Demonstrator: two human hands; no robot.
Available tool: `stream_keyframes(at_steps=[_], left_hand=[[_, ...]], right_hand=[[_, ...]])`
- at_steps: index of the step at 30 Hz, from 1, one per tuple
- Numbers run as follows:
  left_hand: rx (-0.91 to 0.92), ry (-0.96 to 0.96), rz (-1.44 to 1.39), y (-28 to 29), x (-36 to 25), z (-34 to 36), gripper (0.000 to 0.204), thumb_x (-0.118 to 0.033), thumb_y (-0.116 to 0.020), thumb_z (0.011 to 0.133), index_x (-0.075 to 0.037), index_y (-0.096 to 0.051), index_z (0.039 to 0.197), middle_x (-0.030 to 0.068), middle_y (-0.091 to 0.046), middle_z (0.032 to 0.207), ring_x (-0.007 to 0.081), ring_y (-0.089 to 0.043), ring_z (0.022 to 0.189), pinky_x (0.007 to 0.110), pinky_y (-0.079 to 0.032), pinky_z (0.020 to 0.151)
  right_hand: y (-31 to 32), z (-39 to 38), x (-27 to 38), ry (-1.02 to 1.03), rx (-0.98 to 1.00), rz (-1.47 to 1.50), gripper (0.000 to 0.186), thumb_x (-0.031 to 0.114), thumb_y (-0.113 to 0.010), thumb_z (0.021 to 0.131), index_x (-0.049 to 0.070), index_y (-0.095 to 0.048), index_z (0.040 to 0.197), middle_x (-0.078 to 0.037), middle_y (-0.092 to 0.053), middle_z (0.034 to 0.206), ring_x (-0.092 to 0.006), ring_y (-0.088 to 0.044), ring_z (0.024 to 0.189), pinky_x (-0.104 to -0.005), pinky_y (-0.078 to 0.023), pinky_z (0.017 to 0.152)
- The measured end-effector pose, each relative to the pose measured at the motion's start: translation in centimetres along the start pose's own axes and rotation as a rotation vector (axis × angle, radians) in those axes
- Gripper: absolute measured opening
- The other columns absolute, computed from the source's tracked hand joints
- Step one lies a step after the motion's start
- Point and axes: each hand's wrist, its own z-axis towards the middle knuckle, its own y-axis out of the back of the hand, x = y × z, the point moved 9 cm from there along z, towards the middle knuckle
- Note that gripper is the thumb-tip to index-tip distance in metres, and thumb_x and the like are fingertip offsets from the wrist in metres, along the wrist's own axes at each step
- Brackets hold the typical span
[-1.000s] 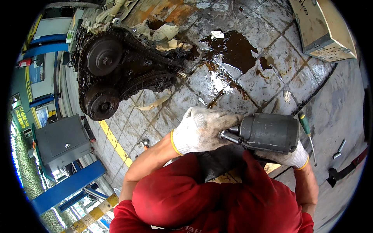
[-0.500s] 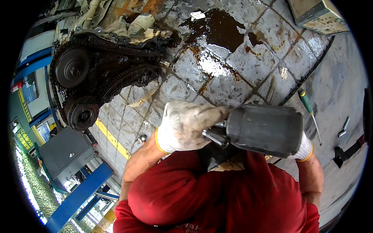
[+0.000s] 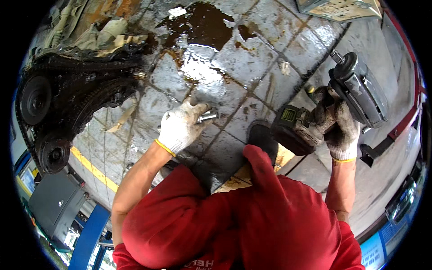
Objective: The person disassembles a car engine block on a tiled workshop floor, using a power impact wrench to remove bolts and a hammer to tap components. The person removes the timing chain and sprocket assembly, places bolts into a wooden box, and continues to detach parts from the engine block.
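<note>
Clasping a silver socket [image 3: 208, 117], the gloved left hand [image 3: 181, 126] is above the tiled floor [image 3: 231, 105], right of the greasy engine [image 3: 74, 92]; the gloved right hand [image 3: 343, 128], well apart, is clamped on a dark impact wrench [image 3: 362, 92], its battery pack [image 3: 292, 135] facing the left hand.

Impact wrench [image 3: 362, 92] and silver socket [image 3: 207, 117] are held apart.
</note>
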Motion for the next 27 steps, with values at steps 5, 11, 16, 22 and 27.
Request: stream_keyframes(at_steps=[5, 11, 16, 22, 27], left_hand=[[0.114, -0.112, 0.062, -3.5, -1.8, 0.4, 0.045, -0.027, -0.084, 0.081, -0.017, -0.071, 0.123, 0.0130, -0.067, 0.101, 0.0356, -0.069, 0.087, 0.047, -0.057, 0.074], [0.074, -0.094, 0.117, -4.4, -1.1, -0.2, 0.041, -0.026, -0.080, 0.085, -0.016, -0.071, 0.123, 0.0119, -0.070, 0.110, 0.0349, -0.071, 0.093, 0.047, -0.059, 0.081], [0.008, 0.130, -0.164, -1.2, 1.6, -0.8, 0.039, -0.032, -0.079, 0.095, -0.009, -0.070, 0.125, 0.0125, -0.072, 0.120, 0.0223, -0.073, 0.096, 0.038, -0.062, 0.076], [-0.255, 0.485, -1.452, 6.0, 3.0, -2.5, 0.039, -0.051, -0.052, 0.110, -0.014, -0.061, 0.110, 0.0001, -0.063, 0.076, 0.0107, -0.055, 0.058, 0.025, -0.043, 0.050], [-0.364, 0.343, -2.098, 10.7, 3.1, -1.1, 0.037, -0.054, -0.065, 0.103, -0.019, -0.058, 0.093, -0.0046, -0.053, 0.070, 0.0081, -0.051, 0.056, 0.023, -0.040, 0.047]], right_hand=[[2.1, -0.9, 0.3, -0.038, 0.001, 0.176, 0.051, 0.023, -0.079, 0.093, 0.001, -0.065, 0.137, -0.016, -0.070, 0.129, -0.0265, -0.069, 0.109, -0.0381, -0.057, 0.092], [0.1, -1.7, 0.3, -0.064, 0.146, 0.196, 0.053, 0.028, -0.078, 0.093, 0.001, -0.065, 0.137, -0.018, -0.069, 0.125, -0.0218, -0.068, 0.095, -0.0359, -0.058, 0.081], [-1.9, -2.1, -0.1, -0.092, 0.129, 0.050, 0.055, 0.033, -0.078, 0.093, 0.003, -0.063, 0.137, -0.019, -0.069, 0.122, -0.0245, -0.068, 0.095, -0.0359, -0.057, 0.077], [-9.0, -2.8, 2.2, 0.659, 0.228, -1.241, 0.034, 0.019, -0.077, 0.089, 0.011, -0.073, 0.122, -0.008, -0.074, 0.116, -0.0245, -0.071, 0.100, -0.0352, -0.056, 0.087], [-14.9, -4.8, 0.6, 0.581, 0.401, -1.106, 0.034, 0.019, -0.076, 0.090, 0.011, -0.072, 0.123, -0.009, -0.074, 0.117, -0.0249, -0.071, 0.101, -0.0357, -0.055, 0.088]])
